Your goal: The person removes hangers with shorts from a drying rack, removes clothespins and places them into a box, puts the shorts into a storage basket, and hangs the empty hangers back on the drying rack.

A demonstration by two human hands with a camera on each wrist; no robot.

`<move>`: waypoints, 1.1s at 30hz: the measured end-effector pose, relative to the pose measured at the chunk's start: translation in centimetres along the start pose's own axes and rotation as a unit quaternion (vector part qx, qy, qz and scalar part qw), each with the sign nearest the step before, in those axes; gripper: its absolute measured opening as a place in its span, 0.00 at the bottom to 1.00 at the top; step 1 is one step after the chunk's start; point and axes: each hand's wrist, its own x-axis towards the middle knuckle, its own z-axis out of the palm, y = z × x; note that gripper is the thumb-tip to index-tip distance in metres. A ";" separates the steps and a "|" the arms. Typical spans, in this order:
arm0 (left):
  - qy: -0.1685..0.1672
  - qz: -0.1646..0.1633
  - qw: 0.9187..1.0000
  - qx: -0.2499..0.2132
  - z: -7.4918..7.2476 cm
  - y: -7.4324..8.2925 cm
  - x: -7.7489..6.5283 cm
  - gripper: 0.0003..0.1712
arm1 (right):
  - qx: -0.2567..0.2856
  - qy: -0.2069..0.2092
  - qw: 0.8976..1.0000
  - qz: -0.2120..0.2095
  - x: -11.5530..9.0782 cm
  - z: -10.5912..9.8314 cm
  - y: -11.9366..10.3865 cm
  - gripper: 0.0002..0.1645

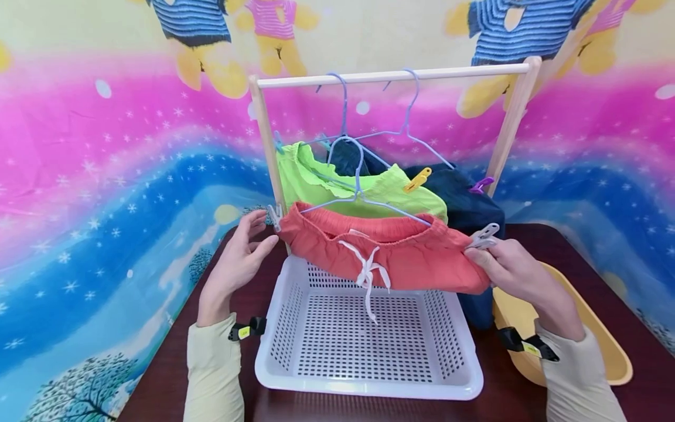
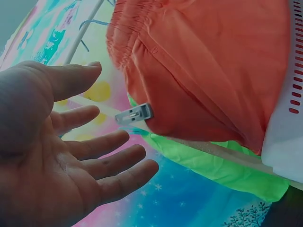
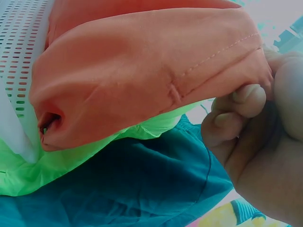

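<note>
Red drawstring shorts [image 1: 343, 252] with a white bow are spread over the back of a white perforated basket [image 1: 369, 387]. A blue-purple hanger [image 1: 358, 181] sits in the waistband, its hook below the rail. My right hand [image 1: 517, 272] pinches the right side of the shorts, beside a grey clothespin [image 1: 485, 235]; in the right wrist view curled fingers [image 3: 248, 101] meet the fabric. On the left side another grey clothespin [image 2: 135, 114] clips the shorts. My left hand [image 1: 239, 252] is apart from it, fingers spread in the left wrist view.
Behind stands a wooden rack [image 1: 390, 76] bearing hangers with a lime green garment [image 1: 422, 196] and a dark blue garment [image 1: 474, 211]. Yellow [image 1: 418, 180] and purple clothespins [image 1: 481, 186] clip these. A yellow basin [image 1: 606, 346] is at the right, on the dark table [image 1: 306, 407].
</note>
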 end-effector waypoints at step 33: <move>-0.064 0.008 0.998 0.000 -1.9 -1.1 -0.9 0.33 | 0.015 0.029 0.998 -0.060 -0.3 -0.7 -0.2 0.11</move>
